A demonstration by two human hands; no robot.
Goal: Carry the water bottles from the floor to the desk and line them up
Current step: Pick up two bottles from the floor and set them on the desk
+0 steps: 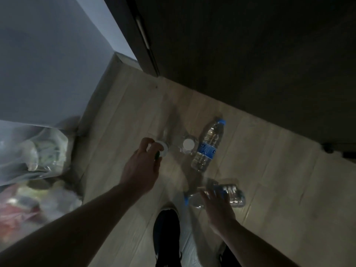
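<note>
Left hand (141,167) pinches white-capped bottle (162,148); right hand (215,205) grips blue-capped bottle (217,195).

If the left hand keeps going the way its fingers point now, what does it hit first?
Most likely the white cap of the upright bottle right at the left hand's fingertips. They look at or nearly on the cap, though blur and dim light leave contact unclear.

Your left hand (141,166) hides most of one bottle (163,147). The bag (28,151) is blurred and cut off at the left edge; its contents can't be told.
</note>
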